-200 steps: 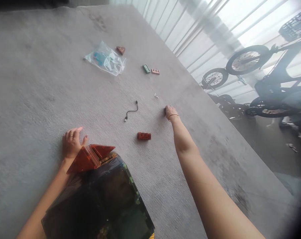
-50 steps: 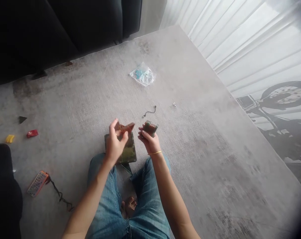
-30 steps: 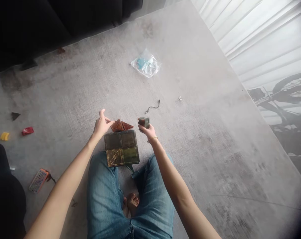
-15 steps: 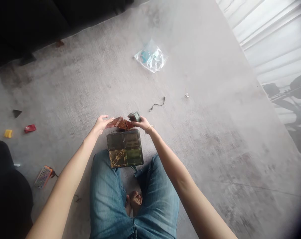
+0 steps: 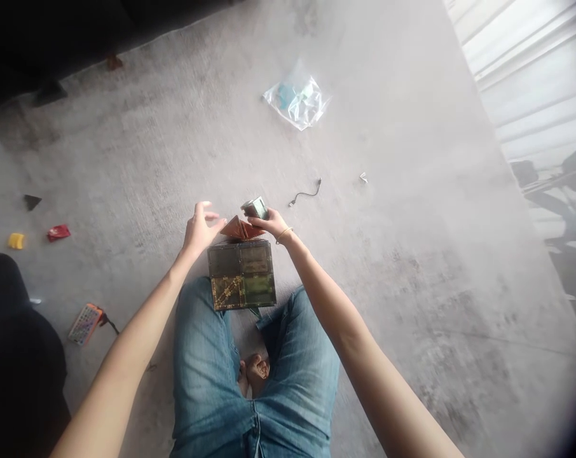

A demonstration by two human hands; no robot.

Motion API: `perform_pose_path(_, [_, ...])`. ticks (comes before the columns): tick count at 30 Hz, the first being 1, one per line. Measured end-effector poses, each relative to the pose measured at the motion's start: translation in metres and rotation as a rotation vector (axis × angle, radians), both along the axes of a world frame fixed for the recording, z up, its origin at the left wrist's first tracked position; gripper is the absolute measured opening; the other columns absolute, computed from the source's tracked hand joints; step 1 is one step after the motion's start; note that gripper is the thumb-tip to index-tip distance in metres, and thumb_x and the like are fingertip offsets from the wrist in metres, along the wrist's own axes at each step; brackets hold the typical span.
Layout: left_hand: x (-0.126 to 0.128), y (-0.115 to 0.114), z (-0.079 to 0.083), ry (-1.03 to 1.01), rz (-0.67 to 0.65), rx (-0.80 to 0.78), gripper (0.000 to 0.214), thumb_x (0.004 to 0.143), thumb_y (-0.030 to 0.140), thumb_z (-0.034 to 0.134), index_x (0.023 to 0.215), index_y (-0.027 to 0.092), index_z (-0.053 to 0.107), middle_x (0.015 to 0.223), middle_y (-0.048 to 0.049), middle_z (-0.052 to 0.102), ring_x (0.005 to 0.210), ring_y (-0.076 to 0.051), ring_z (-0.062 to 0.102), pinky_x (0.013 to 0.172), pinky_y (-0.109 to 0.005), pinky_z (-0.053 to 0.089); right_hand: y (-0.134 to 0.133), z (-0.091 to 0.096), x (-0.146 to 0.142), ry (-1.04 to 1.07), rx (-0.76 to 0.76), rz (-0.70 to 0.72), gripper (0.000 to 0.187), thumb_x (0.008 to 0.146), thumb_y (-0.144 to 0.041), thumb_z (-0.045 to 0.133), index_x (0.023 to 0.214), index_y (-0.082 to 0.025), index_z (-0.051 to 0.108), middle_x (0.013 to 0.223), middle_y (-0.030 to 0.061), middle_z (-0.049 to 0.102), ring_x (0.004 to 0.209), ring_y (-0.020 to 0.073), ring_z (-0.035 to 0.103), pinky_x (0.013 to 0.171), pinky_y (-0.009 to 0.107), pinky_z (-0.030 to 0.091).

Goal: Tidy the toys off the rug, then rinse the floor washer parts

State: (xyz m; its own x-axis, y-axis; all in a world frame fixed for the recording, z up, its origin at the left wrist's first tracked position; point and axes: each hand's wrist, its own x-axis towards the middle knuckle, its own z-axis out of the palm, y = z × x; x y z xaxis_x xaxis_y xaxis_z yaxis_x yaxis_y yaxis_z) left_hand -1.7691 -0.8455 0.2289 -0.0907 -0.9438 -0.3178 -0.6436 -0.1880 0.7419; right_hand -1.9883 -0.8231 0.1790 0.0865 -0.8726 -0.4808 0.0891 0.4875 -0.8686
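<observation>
A boxy structure of translucent square tiles (image 5: 257, 259), some dark, one yellowish and one green, stands in front of my knees. On its far side rise reddish-brown triangular tiles (image 5: 233, 228), tilted against each other. My left hand (image 5: 201, 230) is at the left of these triangles with its fingers spread, the thumb close to the leftmost edge; whether it touches cannot be made out. My right hand (image 5: 271, 224) grips a small stack of greenish translucent tiles (image 5: 256, 207) just above the right end of the triangles. Its fingertips are partly hidden.
A clear plastic bag (image 5: 300, 105) with bluish contents lies ahead on the grey carpet (image 5: 412, 254). Nearer are a short black cable (image 5: 307, 194) and a small white piece (image 5: 363, 178). To the left lie a dark triangle (image 5: 32, 202), a red packet (image 5: 58, 233), a yellow piece (image 5: 16, 241) and an orange-edged keypad (image 5: 84, 324).
My left hand has drawn back from the triangles and spread its fingers. A reddish piece at the left end no longer shows there. The greenish stack has tilted in my right hand.
</observation>
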Motion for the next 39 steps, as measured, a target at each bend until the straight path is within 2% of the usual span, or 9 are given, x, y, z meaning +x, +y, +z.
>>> perform_pose_path(2, [-0.014,-0.003,0.006,0.223,0.017,-0.036,0.059,0.078,0.034,0.075,0.127,0.022,0.042,0.119,-0.0129,0.067,0.113,-0.023,0.063,0.101,-0.041,0.047,0.003,0.015,-0.005,-0.121,0.005,-0.067,0.048,0.069,-0.043,0.08,0.107,-0.017,0.066,0.096,0.0077,0.074,0.086,0.0194,0.069,0.082,0.036,0.056])
perform_pose_path(5, [-0.045,-0.007,0.019,0.572,0.009,0.081,0.072,0.079,0.039,0.075,0.136,0.022,0.035,0.133,-0.0168,0.06,0.126,-0.026,0.057,0.108,-0.044,0.043,0.007,0.046,-0.012,-0.288,-0.006,-0.103,0.05,0.073,-0.048,0.078,0.11,-0.017,0.063,0.095,0.0079,0.073,0.085,0.0191,0.069,0.08,0.035,0.058])
perform_pose_path(10, [-0.08,0.001,0.049,0.836,0.02,0.199,0.09,0.074,0.044,0.081,0.143,0.02,0.029,0.125,-0.016,0.064,0.123,-0.03,0.059,0.106,-0.049,0.046,0.026,0.096,-0.021,-0.285,-0.049,-0.086,0.051,0.067,-0.041,0.084,0.109,-0.019,0.063,0.09,0.0043,0.071,0.08,0.0179,0.068,0.073,0.032,0.058])
perform_pose_path(18, [-0.061,0.062,0.099,1.028,0.116,0.343,0.086,0.065,0.035,0.089,0.134,0.021,0.038,0.111,-0.0103,0.073,0.099,-0.021,0.071,0.091,-0.036,0.056,0.106,0.124,-0.011,-0.276,0.008,-0.222,0.056,0.068,-0.057,0.077,0.109,-0.022,0.062,0.094,0.0037,0.067,0.076,0.0167,0.064,0.063,0.03,0.057])
perform_pose_path(23, [-0.045,0.102,0.113,1.156,0.186,0.277,0.071,0.067,0.041,0.087,0.121,0.022,0.045,0.109,-0.0083,0.074,0.101,-0.021,0.071,0.085,-0.03,0.057,0.146,0.132,-0.005,0.199,-0.087,-0.157,0.043,0.069,-0.043,0.076,0.102,-0.021,0.06,0.081,-0.0002,0.06,0.063,0.0124,0.052,0.053,0.024,0.048])
perform_pose_path(29, [-0.036,0.14,0.116,1.133,0.199,0.081,0.076,0.065,0.036,0.089,0.123,0.025,0.042,0.106,-0.0048,0.073,0.101,-0.018,0.071,0.087,-0.03,0.056,0.177,0.165,0.009,0.376,-0.194,0.22,0.035,0.07,-0.04,0.075,0.095,-0.019,0.062,0.076,-0.0016,0.06,0.068,0.0132,0.053,0.062,0.024,0.044])
perform_pose_path(33, [-0.018,0.155,0.128,0.996,0.156,-0.084,0.074,0.072,0.031,0.085,0.129,0.026,0.038,0.111,-0.0051,0.071,0.099,-0.016,0.07,0.087,-0.029,0.056,0.19,0.177,0.015,0.402,-0.164,0.231,0.039,0.065,-0.037,0.078,0.096,-0.02,0.059,0.076,-0.0021,0.062,0.064,0.0119,0.052,0.06,0.023,0.042])
perform_pose_path(36, [-0.001,0.157,0.146,0.763,-0.072,-0.163,0.077,0.072,0.027,0.084,0.134,0.026,0.039,0.113,-0.007,0.071,0.108,-0.02,0.068,0.097,-0.035,0.052,0.196,0.181,0.015,0.405,-0.171,0.217,0.038,0.065,-0.036,0.078,0.095,-0.02,0.061,0.073,-0.0026,0.06,0.064,0.0118,0.052,0.061,0.024,0.043])
perform_pose_path(39, [0.005,0.157,0.16,0.544,-0.383,-0.036,0.078,0.072,0.028,0.084,0.138,0.025,0.042,0.112,-0.0076,0.072,0.109,-0.024,0.068,0.1,-0.041,0.051,0.196,0.186,0.015,0.328,-0.178,0.271,0.042,0.064,-0.044,0.081,0.093,-0.019,0.063,0.068,-0.0039,0.056,0.061,0.01,0.047,0.058,0.022,0.041])
